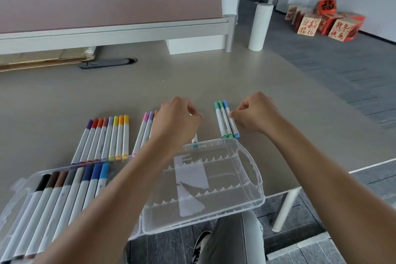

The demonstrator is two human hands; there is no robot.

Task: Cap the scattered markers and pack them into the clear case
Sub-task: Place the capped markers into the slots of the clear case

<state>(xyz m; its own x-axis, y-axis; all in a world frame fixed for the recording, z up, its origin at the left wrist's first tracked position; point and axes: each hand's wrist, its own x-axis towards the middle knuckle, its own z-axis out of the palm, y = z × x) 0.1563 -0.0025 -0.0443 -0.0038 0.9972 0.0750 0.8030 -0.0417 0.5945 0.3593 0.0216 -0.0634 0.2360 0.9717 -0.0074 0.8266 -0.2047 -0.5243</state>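
Note:
The clear case lies open at the table's front edge. Its right half (254, 170) is empty, and its left half (19, 197) holds several capped markers in black, brown, grey and blue. On the table lie a row of purple-to-yellow markers (107, 137) and a few pink and lilac markers (143, 130). My left hand (177, 120) is curled over a white marker (194, 141) whose blue end shows below it. My right hand (254, 113) pinches the blue marker (232, 124), which lies beside two green markers (221, 122).
A white paper roll (260, 25) stands at the back right, near a partition post. Flat cardboard (42, 60) and a cable port (107, 63) lie at the back left. The table edge runs diagonally on the right, with red and wooden boxes (321, 21) on the floor beyond.

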